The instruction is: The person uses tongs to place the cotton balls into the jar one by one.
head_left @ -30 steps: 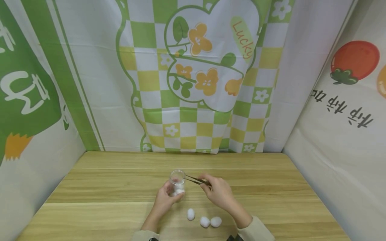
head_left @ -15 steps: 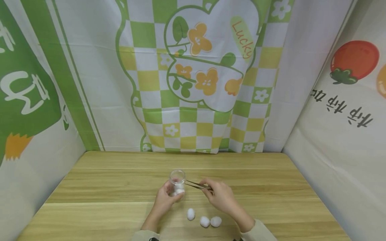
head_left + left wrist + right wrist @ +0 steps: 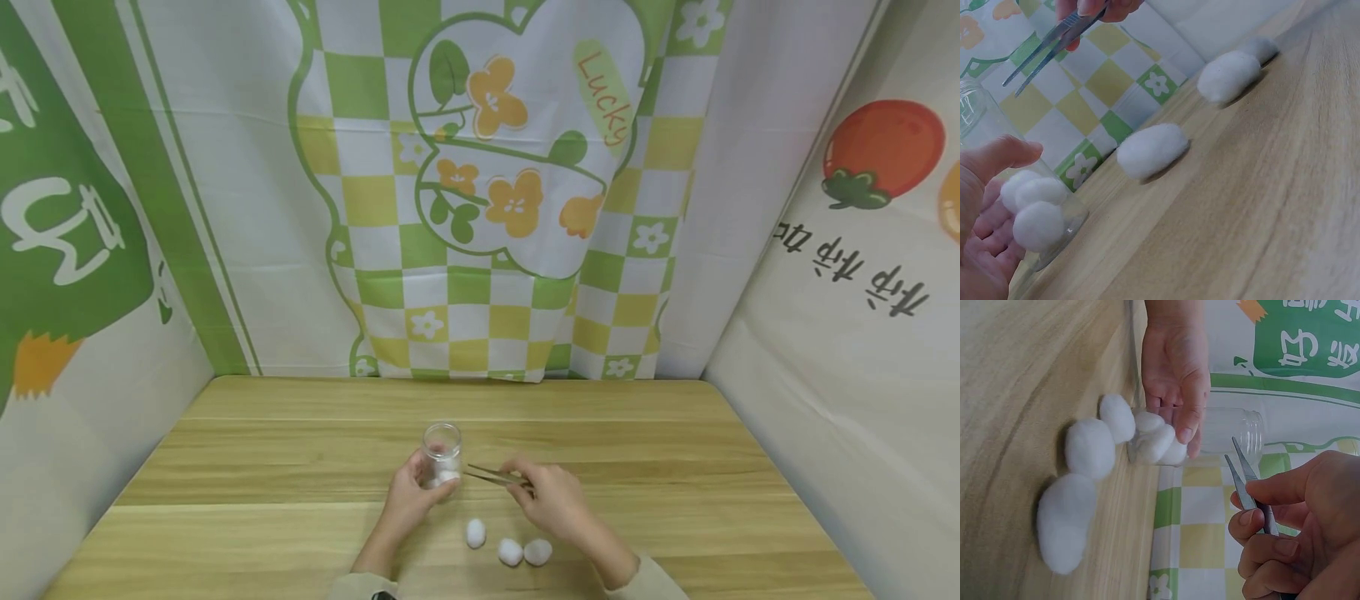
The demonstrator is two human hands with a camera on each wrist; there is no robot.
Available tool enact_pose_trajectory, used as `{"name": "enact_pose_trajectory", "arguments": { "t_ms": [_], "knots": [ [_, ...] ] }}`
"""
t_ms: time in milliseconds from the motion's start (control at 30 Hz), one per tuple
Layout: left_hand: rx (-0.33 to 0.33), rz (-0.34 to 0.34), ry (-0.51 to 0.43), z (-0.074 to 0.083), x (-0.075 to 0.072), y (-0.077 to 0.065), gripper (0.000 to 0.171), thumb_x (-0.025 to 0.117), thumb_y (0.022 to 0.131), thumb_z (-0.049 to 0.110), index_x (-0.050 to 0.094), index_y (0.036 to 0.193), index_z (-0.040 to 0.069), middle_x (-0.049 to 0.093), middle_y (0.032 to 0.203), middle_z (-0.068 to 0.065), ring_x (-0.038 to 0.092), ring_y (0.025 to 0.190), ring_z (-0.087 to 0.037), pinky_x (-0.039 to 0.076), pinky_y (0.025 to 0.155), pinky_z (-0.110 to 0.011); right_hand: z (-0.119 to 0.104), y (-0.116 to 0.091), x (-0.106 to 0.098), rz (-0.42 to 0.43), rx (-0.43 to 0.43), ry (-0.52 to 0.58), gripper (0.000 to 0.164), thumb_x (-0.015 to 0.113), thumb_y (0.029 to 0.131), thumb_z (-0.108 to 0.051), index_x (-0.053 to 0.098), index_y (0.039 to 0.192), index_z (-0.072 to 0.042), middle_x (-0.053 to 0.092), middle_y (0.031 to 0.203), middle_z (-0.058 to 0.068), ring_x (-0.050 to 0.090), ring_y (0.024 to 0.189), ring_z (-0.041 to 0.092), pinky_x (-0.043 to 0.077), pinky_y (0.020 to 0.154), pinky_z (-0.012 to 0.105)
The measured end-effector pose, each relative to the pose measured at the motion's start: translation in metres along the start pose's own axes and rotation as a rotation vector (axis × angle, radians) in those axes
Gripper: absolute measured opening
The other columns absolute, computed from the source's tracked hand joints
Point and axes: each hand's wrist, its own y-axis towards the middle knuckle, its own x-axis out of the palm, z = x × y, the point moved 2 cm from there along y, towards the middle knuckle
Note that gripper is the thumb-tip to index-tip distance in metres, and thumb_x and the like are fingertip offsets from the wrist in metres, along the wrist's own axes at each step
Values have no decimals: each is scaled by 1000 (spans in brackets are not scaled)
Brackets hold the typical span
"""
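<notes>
My left hand grips a clear jar that stands upright on the table, thumb on the near side and fingers around the back. Several white cotton balls lie at the bottom of the jar. My right hand holds metal tweezers just right of the jar; their tips are apart with nothing between them. On the table in front of the hands are three loose cotton balls: one nearest the jar, and a pair, one beside the other.
The wooden table reaches back to a green and yellow checked curtain. Printed cloth walls stand on the left and on the right.
The right hand with the tweezers has moved back from the jar's rim, down and to the right. The left hand, the jar and the loose cotton balls have stayed in place.
</notes>
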Motion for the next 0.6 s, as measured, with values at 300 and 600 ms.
{"name": "enact_pose_trajectory", "arguments": {
  "t_ms": [300,600],
  "knots": [
    [4,-6,-6,-1,-1,0,52,77,76,9,56,123,3,62,127,-24,59,119,-39,50,102,-49,4,-3,4,-41,20,22,20,66,87,-9,67,107,-8,74,84,9,68,68,13,45,53,13],
    [-9,-6,-13,2,-1,-1,55,77,76,9,56,125,1,62,127,-24,60,118,-38,50,102,-49,7,-8,7,-78,11,30,22,65,87,-9,66,109,-7,73,83,11,66,66,12,48,54,15]
  ]
}}
